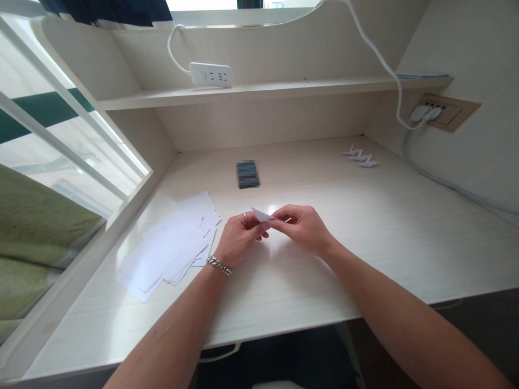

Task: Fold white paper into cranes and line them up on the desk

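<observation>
Pinching from both sides, a small folded piece of white paper [263, 215] is held just above the desk [365, 243] by the left hand [241, 237] and the right hand [302, 226], the fingers of each closed on it. A ring and a chain bracelet [219, 265] are worn on the left. Loose white sheets [170, 248] are spread beside the left wrist. Farther back a blurred dark object [247, 174] is seen, and folded paper cranes [360, 157] are set near the right wall. A power strip [211, 74] is mounted above the shelf [284, 87].
</observation>
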{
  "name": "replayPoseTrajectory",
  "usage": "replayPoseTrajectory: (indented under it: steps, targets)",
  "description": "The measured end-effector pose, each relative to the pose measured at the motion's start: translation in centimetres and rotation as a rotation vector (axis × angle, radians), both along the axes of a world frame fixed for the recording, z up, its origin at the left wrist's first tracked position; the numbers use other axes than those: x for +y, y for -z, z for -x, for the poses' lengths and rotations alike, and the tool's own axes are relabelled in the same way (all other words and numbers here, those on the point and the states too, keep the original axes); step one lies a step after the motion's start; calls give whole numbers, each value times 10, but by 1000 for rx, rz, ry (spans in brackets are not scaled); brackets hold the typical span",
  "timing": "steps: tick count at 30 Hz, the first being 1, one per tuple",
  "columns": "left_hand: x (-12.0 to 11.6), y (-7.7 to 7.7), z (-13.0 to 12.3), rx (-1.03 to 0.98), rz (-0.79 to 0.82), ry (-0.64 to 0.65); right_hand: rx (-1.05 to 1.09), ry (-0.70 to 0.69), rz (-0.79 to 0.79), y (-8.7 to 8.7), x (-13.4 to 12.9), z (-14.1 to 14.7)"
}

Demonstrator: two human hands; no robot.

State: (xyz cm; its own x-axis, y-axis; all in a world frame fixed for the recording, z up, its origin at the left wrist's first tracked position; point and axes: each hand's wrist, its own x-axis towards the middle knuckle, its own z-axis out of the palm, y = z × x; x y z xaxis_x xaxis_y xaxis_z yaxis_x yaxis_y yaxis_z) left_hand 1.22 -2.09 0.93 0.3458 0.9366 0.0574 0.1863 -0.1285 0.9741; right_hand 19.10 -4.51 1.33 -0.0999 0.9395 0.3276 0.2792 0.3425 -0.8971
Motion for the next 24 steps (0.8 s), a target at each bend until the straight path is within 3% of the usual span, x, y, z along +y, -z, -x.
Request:
replayPoseTrajectory:
  steps: [8, 16, 24]
  targets:
    - [0, 0, 0, -111, 79, -84, 52, 0, 118, 3, 1, -1]
    - [3, 3, 3, -257, 42, -25, 270, -164, 302, -2, 3, -1]
    - [1, 1, 0, -277, 54, -41, 315, -193, 319, -4, 2, -1]
